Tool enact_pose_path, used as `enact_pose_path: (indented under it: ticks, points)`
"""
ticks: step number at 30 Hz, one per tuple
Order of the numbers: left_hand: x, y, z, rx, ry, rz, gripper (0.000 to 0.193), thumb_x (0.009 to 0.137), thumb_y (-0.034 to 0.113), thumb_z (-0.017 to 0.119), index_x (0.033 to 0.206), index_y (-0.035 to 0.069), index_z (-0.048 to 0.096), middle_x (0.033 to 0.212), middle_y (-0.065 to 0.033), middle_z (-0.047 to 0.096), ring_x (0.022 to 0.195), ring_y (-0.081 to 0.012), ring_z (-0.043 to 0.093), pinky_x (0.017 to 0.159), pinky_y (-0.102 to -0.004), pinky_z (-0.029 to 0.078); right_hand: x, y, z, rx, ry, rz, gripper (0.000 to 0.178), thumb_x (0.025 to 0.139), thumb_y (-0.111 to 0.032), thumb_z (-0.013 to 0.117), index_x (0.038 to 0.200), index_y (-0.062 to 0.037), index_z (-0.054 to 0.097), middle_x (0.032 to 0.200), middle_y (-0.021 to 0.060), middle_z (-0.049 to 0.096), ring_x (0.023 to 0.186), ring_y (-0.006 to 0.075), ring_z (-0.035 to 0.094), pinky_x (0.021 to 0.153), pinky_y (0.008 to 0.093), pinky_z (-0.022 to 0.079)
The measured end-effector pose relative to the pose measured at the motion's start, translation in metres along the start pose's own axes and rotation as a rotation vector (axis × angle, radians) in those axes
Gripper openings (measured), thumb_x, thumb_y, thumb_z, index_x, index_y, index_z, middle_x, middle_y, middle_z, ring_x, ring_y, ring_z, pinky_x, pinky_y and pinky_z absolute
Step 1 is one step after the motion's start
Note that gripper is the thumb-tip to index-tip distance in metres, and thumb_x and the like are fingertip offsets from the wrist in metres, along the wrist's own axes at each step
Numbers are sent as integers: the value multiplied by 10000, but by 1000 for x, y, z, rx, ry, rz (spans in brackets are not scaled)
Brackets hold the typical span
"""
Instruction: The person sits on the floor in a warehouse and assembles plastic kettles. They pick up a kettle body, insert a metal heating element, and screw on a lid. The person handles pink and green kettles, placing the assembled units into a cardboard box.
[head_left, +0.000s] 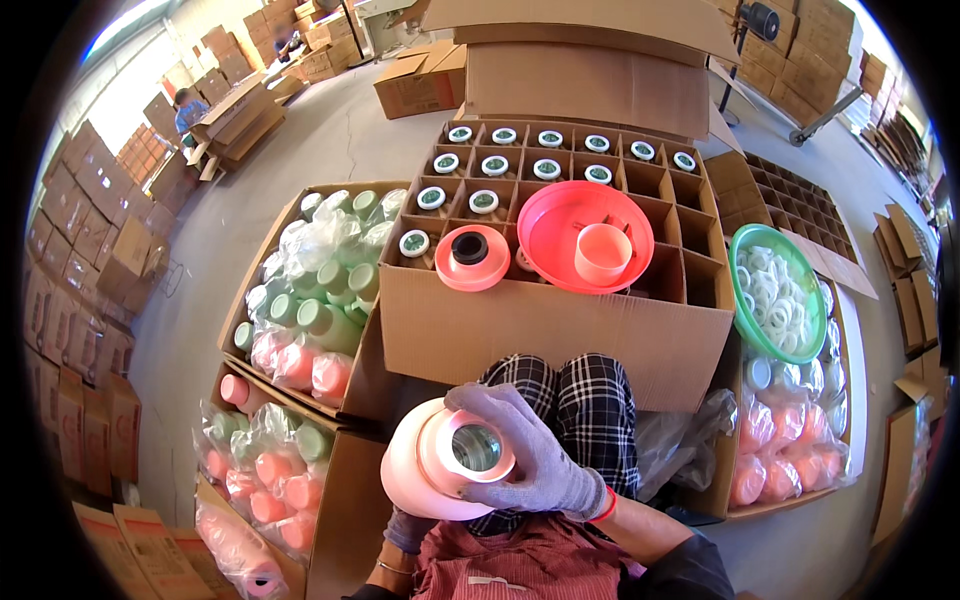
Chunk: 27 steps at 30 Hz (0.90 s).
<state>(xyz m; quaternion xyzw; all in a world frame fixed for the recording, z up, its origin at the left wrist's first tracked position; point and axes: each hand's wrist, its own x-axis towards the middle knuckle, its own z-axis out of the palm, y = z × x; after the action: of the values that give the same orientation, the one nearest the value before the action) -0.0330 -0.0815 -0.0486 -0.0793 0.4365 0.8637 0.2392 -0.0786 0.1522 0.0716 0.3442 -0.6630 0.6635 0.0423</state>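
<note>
Rounded pink bottle [408, 472] with a shiny-lined mouth, at the view's six o'clock.
The grey-gloved right hand [538, 452] grasps its neck; the gloved left hand [408, 530] is underneath, its grip impossible to tell. A divided brown cardboard carton [550, 335] stands at the bottle's one o'clock.

Right hand [550, 460] was front and center in a grey glove [570, 478], fingers [500, 400] and thumb curved into a wide grip, red band [607, 504] on the wrist. Left hand [408, 531] sat lower, mostly hidden (couldn't make out its fingers), with a bracelet [395, 567] just below the glove.
</note>
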Motion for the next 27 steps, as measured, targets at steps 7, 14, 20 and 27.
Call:
enact_pose_path:
  ticks: [7,14,20,27]
  points:
    - [14,105,37,520,-106,73,521,850,236,721,1289,5,561,1262,-135,618,1174,-247,597,997,-365,482,-36,4,-27,-52,76,57,692,795,-200,816,1356,19,476,1394,204,475,1273,370,487,1078,443,385]
    - [43,118,136,1749,-775,571,547,833,411,695,1224,35,626,1233,-143,616,1118,-291,612,964,-384,501,-56,-13,-108,-570,-292,182,275,764,-117,764,1001,-69,633,1040,120,647,957,351,631,854,444,520]
    - [86,64,144,1910,-1032,-21,462,822,446,706,1085,66,690,1177,-122,635,1064,-302,603,963,-397,491,87,129,-109,-920,-191,-121,360,842,-136,651,1189,-64,586,1225,182,556,1111,380,569,967,458,472]
    - [94,94,80,611,55,204,452,952,402,602,1283,95,599,1243,-101,602,1095,-237,604,950,-375,488,194,177,-92,-956,-488,301,520,821,-103,662,1323,-221,593,1275,236,480,1131,456,556,983,484,494]
